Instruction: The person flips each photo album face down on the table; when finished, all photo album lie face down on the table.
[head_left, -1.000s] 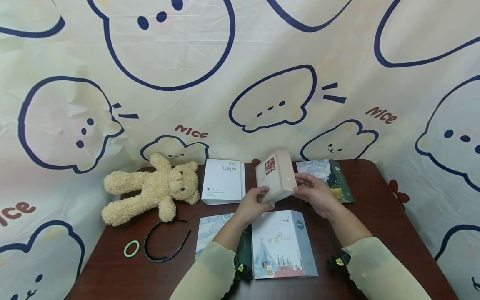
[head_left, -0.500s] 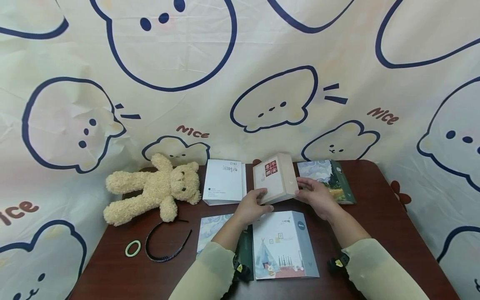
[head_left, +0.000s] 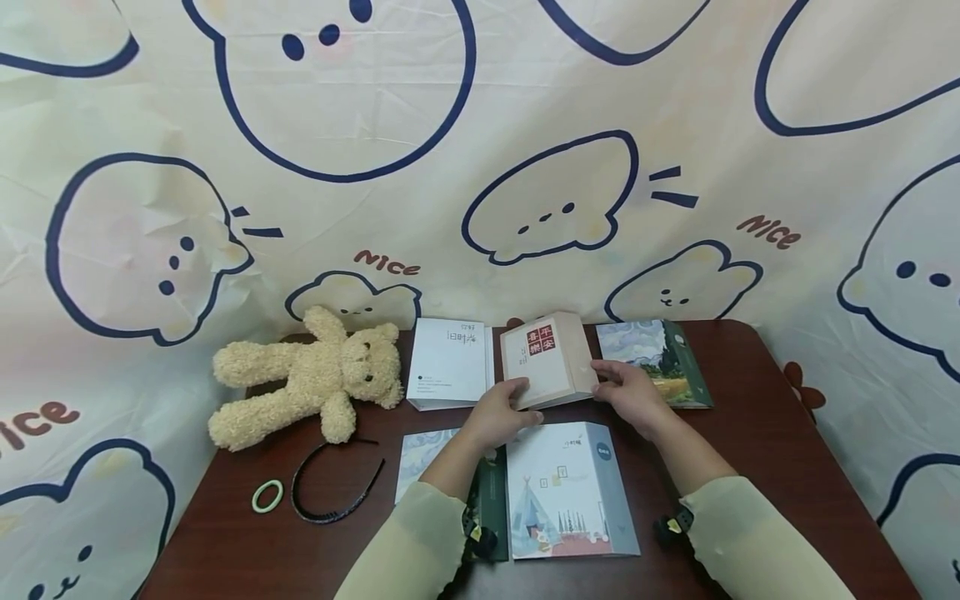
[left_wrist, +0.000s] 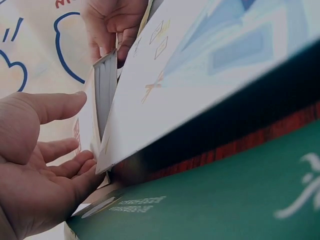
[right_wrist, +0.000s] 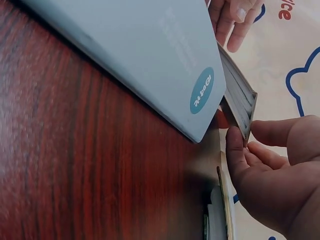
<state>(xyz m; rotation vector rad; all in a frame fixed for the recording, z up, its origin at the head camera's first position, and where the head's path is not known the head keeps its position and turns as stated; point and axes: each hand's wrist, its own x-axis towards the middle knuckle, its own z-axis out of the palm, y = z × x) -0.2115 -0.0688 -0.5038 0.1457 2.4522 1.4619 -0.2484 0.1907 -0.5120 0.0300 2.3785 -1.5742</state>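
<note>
A thick cream book (head_left: pixel 537 363) with a red printed square lies almost flat near the back of the table, its right side slightly raised. At its near left corner my left hand (head_left: pixel 501 415) holds on, the fingers against the left side. The thumb of that left hand (left_wrist: pixel 37 165) stands away from the page edges in the left wrist view. On the opposite side, my right hand (head_left: pixel 632 398) grips the book's right edge. Thumb and fingers of the right hand (right_wrist: pixel 280 170) pinch its corner in the right wrist view. The book's underside is hidden.
A white book (head_left: pixel 450 363), a landscape-covered book (head_left: pixel 686 363) and a tent-illustrated book (head_left: pixel 558 492) surround the held book. A green-edged book (head_left: pixel 491 508) lies partly under my left arm. Left are a teddy bear (head_left: pixel 307 375), black headband (head_left: pixel 322 518) and green ring (head_left: pixel 267 496).
The cream book has come down from a steeper tilt to nearly flat, shifting slightly left. Both hands have lowered a little with it. The other objects stay where they were.
</note>
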